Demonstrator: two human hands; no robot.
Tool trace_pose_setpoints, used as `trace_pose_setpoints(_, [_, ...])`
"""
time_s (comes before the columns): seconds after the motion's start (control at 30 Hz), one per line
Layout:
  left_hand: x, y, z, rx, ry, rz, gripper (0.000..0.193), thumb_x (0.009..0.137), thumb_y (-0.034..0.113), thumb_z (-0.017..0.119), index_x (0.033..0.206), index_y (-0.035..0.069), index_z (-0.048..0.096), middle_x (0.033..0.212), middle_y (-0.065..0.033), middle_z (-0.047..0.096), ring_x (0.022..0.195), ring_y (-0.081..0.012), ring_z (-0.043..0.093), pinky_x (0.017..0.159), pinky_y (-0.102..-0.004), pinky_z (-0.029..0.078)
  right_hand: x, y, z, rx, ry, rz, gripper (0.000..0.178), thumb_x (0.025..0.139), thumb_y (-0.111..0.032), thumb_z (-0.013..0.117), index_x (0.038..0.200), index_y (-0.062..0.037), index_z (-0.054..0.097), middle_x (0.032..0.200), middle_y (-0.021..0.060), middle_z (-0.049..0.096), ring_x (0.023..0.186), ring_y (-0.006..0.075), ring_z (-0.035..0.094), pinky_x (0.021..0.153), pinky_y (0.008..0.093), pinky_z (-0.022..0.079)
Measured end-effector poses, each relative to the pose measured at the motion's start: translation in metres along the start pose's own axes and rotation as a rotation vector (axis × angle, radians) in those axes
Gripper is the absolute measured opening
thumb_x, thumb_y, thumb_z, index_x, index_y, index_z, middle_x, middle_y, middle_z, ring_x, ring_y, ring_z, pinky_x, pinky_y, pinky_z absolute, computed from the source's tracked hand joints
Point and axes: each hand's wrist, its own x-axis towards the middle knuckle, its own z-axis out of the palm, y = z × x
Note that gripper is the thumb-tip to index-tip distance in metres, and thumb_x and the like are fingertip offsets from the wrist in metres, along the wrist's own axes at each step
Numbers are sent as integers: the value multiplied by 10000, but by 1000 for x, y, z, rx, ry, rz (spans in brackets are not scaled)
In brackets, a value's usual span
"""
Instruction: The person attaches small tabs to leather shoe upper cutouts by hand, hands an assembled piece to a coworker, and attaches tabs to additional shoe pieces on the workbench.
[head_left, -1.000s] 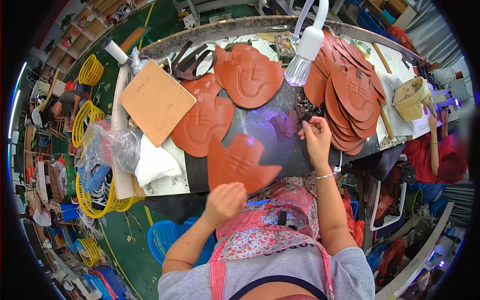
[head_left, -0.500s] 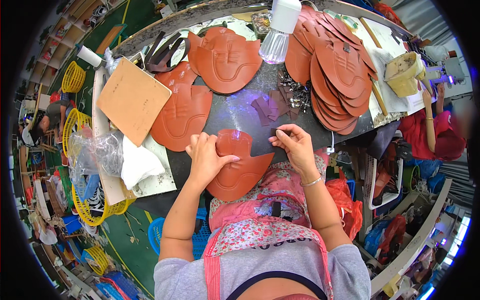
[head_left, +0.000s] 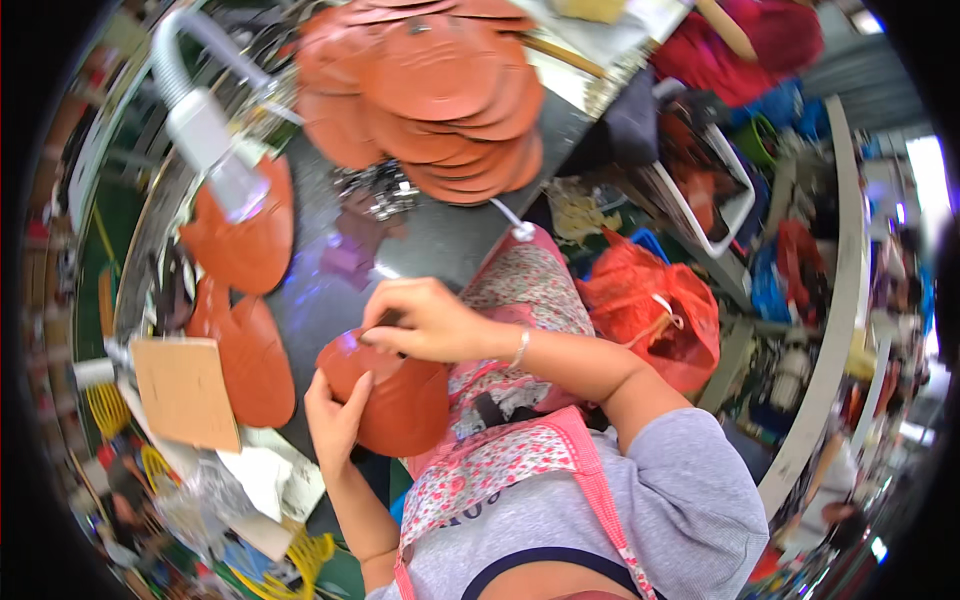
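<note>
My left hand (head_left: 335,412) grips the near-left edge of a reddish-brown leather piece (head_left: 405,408), thumb on top and fingers underneath. The piece is rounded and lies over the table edge and my lap. Above its upper part, my right hand (head_left: 428,318) pinches a small dark brown strip (head_left: 391,319), close to or touching the leather; I cannot tell which. Just beyond lie loose dark strips (head_left: 362,235) and a heap of small shiny metal buckles or clips (head_left: 385,190), blurred.
A tall stack of leather pieces (head_left: 440,85) stands at the far side. More pieces (head_left: 255,365) lie left, beside a tan board (head_left: 187,392). A white lamp (head_left: 205,140) on a bendable neck overhangs the black table (head_left: 430,235). A red plastic bag (head_left: 655,310) sits at right.
The view has turned, so the table's things sit differently in it. My right hand has come with the dark strip to the upper part of the leather piece. My left hand keeps its hold.
</note>
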Motion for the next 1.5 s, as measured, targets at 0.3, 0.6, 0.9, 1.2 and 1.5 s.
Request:
trace_pose_setpoints(0.3, [12,-3,5,45,-102,-28,263,799,54,681,1027,-21,575,920,-50,634,813,-99,586,729,-235,472,-30,6,3,-102,213,-138,126,790,-80,642,794,31,583,800,117,582,705,215,593,627,304,485])
trace_pose_setpoints(0.6, [11,9,32,196,-249,-42,284,777,75,702,1009,-35,580,885,-41,629,788,-77,564,699,-235,466,-53,17,-6,-88,259,-61,153,787,-108,639,793,36,587,813,134,590,768,255,601,701,345,474])
trace_pose_setpoints(0.9, [8,37,31,156,-344,-96,327,771,66,701,1057,-34,579,892,-36,628,804,-84,580,721,-244,479,-58,3,-25,-22,196,-103,111,821,-63,632,803,30,575,856,85,572,666,143,629,570,264,512])
trace_pose_setpoints(1.2, [27,68,47,16,-516,-8,369,744,115,741,1057,-29,607,891,-32,651,789,-68,584,702,-233,492,-53,-46,-86,61,-66,95,60,803,52,619,851,39,585,1043,116,534,749,128,617,639,232,547])
trace_pose_setpoints(1.5, [25,53,37,-27,-513,36,356,731,140,748,1025,-18,626,867,-39,665,785,-62,584,699,-237,488,-10,-54,-68,-343,-412,98,148,747,-23,692,813,56,585,895,108,588,749,189,636,635,273,553])
